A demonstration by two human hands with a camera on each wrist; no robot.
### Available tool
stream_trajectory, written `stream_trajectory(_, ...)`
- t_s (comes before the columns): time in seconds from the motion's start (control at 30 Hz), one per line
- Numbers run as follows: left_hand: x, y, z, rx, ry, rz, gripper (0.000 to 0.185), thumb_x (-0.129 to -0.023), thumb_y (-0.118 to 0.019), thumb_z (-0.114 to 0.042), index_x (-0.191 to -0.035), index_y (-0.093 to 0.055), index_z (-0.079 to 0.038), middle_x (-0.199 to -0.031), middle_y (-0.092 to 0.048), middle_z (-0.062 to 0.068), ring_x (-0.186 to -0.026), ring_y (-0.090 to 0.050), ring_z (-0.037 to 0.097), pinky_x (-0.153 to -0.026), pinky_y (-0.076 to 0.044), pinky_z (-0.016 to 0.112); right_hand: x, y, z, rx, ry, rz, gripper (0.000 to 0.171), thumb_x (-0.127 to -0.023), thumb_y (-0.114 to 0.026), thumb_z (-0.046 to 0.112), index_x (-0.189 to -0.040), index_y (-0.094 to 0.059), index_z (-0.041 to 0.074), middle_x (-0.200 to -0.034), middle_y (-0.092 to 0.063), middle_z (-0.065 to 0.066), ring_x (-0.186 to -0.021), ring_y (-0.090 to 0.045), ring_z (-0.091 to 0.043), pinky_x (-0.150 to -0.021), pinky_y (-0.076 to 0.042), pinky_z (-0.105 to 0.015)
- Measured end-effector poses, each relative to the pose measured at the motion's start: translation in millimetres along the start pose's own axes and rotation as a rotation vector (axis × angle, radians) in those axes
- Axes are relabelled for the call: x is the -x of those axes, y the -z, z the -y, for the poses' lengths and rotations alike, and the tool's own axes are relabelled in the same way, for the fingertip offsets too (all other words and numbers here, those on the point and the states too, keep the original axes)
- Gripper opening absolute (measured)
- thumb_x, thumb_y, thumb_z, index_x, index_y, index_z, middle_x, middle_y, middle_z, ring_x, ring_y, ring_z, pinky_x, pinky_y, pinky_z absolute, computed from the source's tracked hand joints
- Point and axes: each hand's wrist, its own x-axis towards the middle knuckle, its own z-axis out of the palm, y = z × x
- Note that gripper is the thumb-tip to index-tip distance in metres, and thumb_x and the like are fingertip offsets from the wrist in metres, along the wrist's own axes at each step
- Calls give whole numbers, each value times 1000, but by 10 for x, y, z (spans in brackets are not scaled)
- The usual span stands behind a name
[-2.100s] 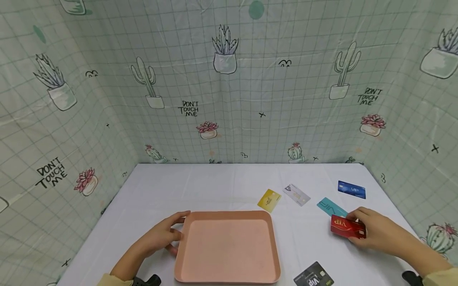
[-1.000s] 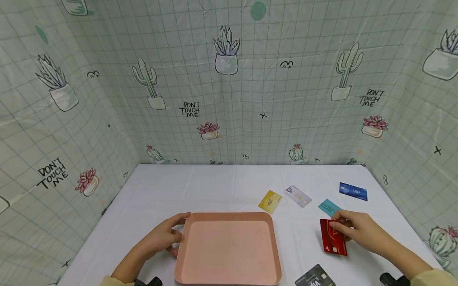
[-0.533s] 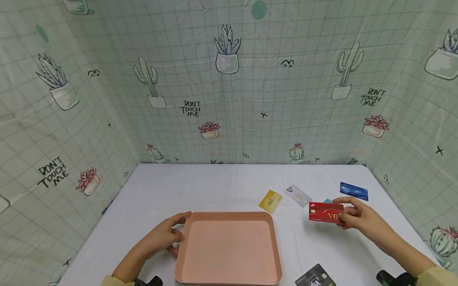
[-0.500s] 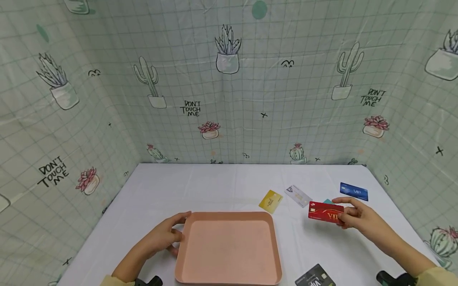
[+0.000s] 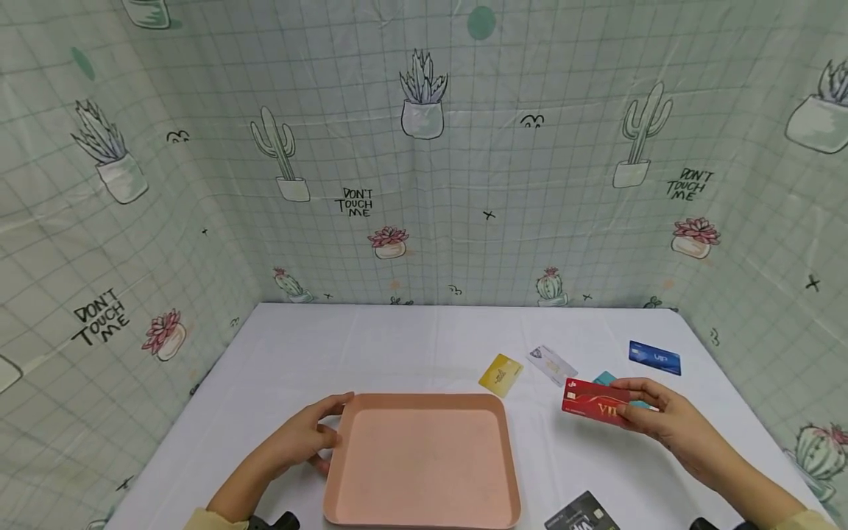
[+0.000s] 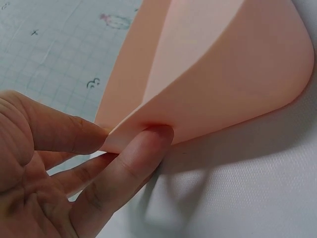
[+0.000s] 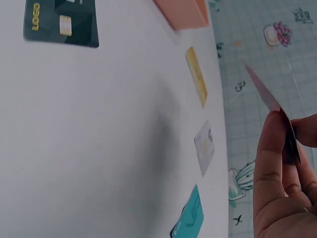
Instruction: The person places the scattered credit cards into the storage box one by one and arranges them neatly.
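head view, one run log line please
left hand: touches tray; right hand: pinches red card above table; on table: yellow card, white card, teal card, blue card, black card

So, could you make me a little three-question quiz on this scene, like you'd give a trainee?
1. What is the right hand holding?
2. True or false: the left hand touches the pink tray.
3. Which of these lies lowest in the head view: (A) the blue card, (B) the black card, (C) the yellow card?

Key: 1. The red card. 2. True. 3. B.
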Motion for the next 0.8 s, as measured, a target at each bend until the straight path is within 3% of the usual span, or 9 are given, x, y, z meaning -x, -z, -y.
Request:
stream_trajectory(0.17,0,5,11,4,-1,3,78,-88,-61,6,-160,-32,0,-152,-38,35,-99,-67,26,-59,-62,45,41,-35,7,-232,-38,56,39,-105,-61,19,-142,-53,12,-121,-64,6,-107,-64,-11,-95,-60,-33)
stream_trajectory(0.33,-6,9,28,7,-14,15,80,-86,-62,5,-160,-31,2,-152,-38,36,-98,-68,27,-58,-62,46,71,-87,25,-396,-45,135,25,-105,-58,14,-127,-64,26,-118,-68,9,-106,-66,-12,-96,-59,-32)
stream_trajectory(0.47,-7,11,22,16,-9,15,80,-86,-62,5,-160,-31,1,-152,-38,36,-96,-67,26,-59,-63,46,69,-140,45,-394,-19,194,27,-107,-55,14,-124,-68,29,-120,-68,9,-106,-66,-9,-95,-59,-26)
stream_trajectory(0.57,-14,14,23,17,-13,14,80,-87,-62,5,-160,-31,1,-152,-39,36,-97,-68,26,-59,-63,46,74,-207,68,-338,-36,183,27,-107,-56,19,-132,-67,24,-121,-67,9,-106,-65,-8,-95,-58,-24)
stream_trajectory(0.67,-15,13,32,15,-12,11,80,-86,-63,4,-160,-32,1,-152,-39,36,-96,-67,25,-59,-63,45,87,-291,102,-287,-79,159,39,-106,-57,26,-143,-59,14,-124,-64,7,-108,-63,-11,-95,-58,-25)
stream_trajectory(0.8,-18,13,32,20,-7,13,79,-87,-62,4,-160,-32,0,-152,-39,35,-96,-67,26,-59,-63,44,99,-384,134,-277,-94,157,48,-106,-58,28,-149,-52,7,-127,-62,3,-109,-63,-13,-95,-58,-26)
